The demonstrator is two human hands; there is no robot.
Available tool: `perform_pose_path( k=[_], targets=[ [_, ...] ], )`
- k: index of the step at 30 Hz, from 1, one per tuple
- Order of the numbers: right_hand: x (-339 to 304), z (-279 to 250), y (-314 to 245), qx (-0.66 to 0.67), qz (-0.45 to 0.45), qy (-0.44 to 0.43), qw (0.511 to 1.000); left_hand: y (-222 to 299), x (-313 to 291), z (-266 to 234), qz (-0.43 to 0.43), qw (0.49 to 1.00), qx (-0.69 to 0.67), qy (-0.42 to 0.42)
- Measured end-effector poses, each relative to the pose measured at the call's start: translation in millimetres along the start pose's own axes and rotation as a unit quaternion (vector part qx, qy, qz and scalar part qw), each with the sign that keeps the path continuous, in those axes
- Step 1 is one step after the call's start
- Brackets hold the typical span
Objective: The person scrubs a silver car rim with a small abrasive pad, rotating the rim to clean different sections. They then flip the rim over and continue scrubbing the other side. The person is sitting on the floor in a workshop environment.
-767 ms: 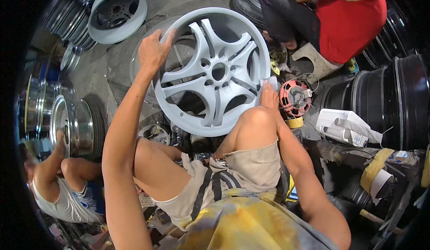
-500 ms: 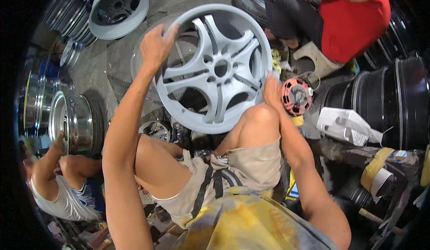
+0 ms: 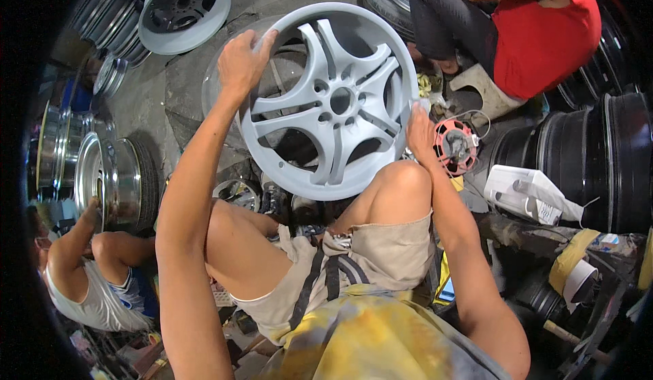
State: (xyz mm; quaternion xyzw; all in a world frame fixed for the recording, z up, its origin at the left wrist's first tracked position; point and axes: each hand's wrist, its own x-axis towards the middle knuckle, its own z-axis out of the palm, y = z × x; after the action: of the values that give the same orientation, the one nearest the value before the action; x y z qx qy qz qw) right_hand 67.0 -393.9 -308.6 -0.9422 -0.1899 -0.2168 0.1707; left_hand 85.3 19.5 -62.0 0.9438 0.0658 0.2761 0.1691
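A grey, matte alloy wheel rim (image 3: 320,125) with split spokes is tilted up in front of my knees, its lower edge by my right knee. My left hand (image 3: 243,65) grips its upper left edge, the thumb on the near face and the fingers over the lip. At the right edge, my right hand (image 3: 420,131) is closed with a small pale grey piece (image 3: 422,104) at its fingertips, against the rim's outer lip. What that piece is made of cannot be told. Some of my fingers are hidden behind the rim.
A red cable reel (image 3: 456,143) lies right of my right hand, near a white bag (image 3: 524,193) and stacked black rims (image 3: 578,152). One person in a red top (image 3: 544,40) sits at far right; another (image 3: 95,291) works at a polished rim (image 3: 112,183) on the left.
The view has shifted slightly, so the surroundings sit a little differently. My right hand has moved slightly up along the rim's right edge; my left hand keeps its hold.
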Motion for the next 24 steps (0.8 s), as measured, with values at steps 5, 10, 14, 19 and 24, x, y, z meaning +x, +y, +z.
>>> perform_pose_path(
  k=[5, 10, 14, 19, 24],
  targets=[
    [-34.5, -11.0, -16.1, 0.010, 0.095, -0.101, 0.990, -3.3, -0.4, -1.2, -0.020, 1.000, 0.011, -0.019],
    [-8.5, -30.8, -22.8, 0.042, 0.064, -0.099, 0.992, -0.6, 0.8, -6.2, -0.022, 0.999, 0.020, -0.025],
    [51.3, -18.8, 6.7, -0.001, 0.055, -0.041, 0.998, -0.9, 0.5, 3.3, -0.003, 0.999, 0.029, -0.013],
    [-60.7, -25.4, -19.5, 0.098, 0.139, -0.135, 0.976, 0.2, -0.5, 5.0, -0.010, 1.000, 0.019, -0.014],
    [-52.0, -38.8, -33.4, 0.040, 0.088, -0.065, 0.993, 0.1, -4.6, -9.0, -0.013, 0.999, 0.025, -0.026]
  ],
)
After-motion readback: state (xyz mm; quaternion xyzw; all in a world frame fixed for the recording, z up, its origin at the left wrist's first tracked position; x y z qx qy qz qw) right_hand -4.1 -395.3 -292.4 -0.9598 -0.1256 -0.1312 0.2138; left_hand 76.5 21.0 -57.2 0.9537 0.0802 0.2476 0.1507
